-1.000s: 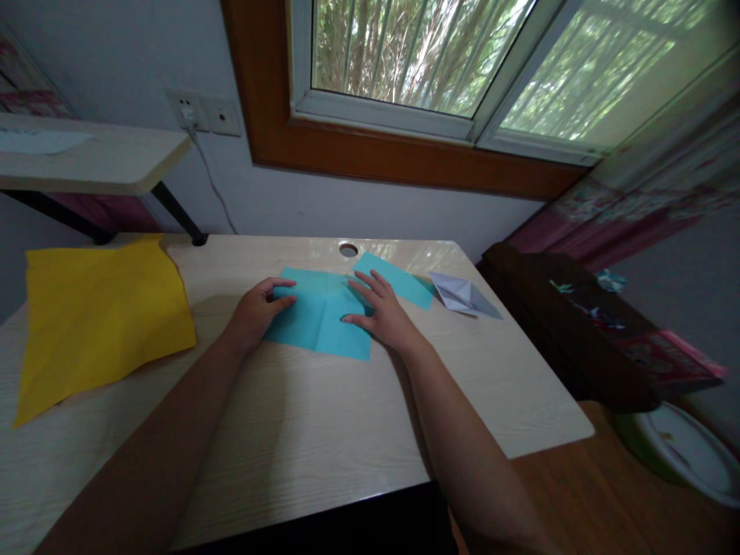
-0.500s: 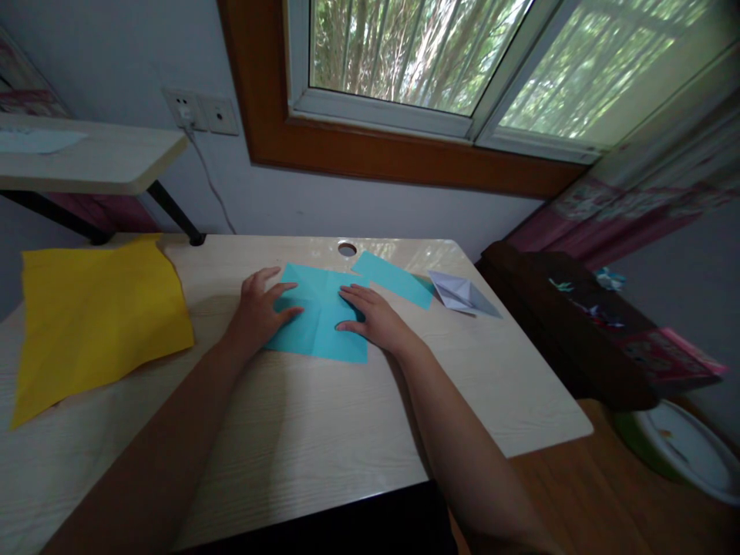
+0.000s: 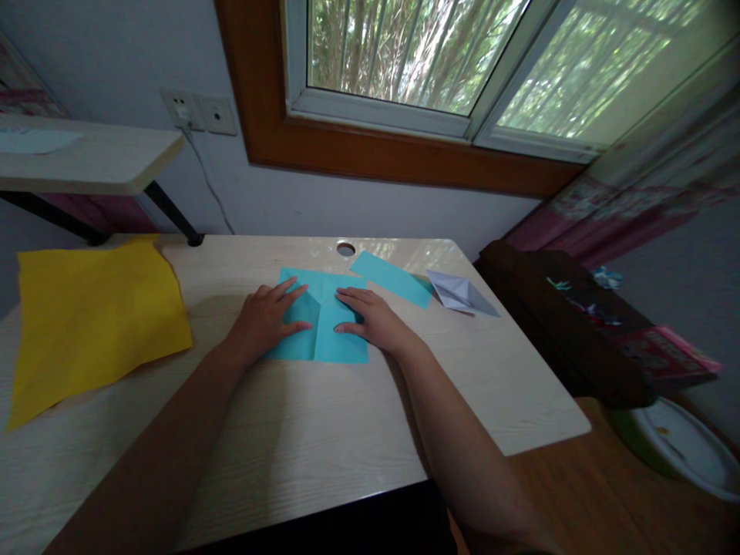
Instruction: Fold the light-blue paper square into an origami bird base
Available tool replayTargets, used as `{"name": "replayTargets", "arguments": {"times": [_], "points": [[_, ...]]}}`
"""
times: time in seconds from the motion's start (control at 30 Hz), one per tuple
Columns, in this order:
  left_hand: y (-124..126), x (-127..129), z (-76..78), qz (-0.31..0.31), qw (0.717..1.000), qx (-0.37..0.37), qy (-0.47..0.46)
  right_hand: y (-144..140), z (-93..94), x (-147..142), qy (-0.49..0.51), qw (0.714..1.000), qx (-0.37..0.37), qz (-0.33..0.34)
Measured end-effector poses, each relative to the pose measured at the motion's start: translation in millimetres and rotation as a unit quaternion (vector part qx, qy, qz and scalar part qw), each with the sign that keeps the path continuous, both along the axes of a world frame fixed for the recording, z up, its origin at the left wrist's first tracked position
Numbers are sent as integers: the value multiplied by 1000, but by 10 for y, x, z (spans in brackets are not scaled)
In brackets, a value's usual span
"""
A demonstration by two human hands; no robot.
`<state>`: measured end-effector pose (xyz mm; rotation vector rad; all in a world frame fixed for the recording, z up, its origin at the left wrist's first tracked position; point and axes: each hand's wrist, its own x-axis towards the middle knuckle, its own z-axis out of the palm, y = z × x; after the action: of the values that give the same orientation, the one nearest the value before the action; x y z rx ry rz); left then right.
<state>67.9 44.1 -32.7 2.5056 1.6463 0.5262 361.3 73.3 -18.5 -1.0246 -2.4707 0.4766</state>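
Note:
A light-blue sheet of paper (image 3: 325, 339) with crease lines across it lies on the desk before me. My left hand (image 3: 269, 314) rests on its left part, fingers spread. On its right part lies my right hand (image 3: 368, 314), palm down with fingers stretched out and the thumb apart. Between the two hands a vertical crease stands slightly raised. Just beyond my right hand is a light-blue paper strip (image 3: 396, 279). Farther right sits a folded white paper piece (image 3: 459, 291) with pointed ends.
A large yellow sheet (image 3: 98, 331) covers the left of the pale wooden desk (image 3: 324, 439). A raised shelf (image 3: 92, 166) on black legs stands at the back left. The desk has a round cable hole (image 3: 345, 249) near the wall. A white round lid or basin (image 3: 687, 447) is low at right.
My left hand has moved a little to the right, farther onto the blue sheet, and lies flatter. The sheet's middle crease looks more raised. My right hand has hardly moved.

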Motion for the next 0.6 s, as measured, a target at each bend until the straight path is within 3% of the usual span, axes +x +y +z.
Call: {"name": "replayTargets", "arguments": {"times": [0.2, 0.6], "points": [[26, -66, -66, -4, 1000, 0, 6, 18, 12, 75, 6, 1000, -21, 4], [47, -95, -54, -33, 999, 1, -40, 38, -15, 102, 19, 999, -32, 15]]}}
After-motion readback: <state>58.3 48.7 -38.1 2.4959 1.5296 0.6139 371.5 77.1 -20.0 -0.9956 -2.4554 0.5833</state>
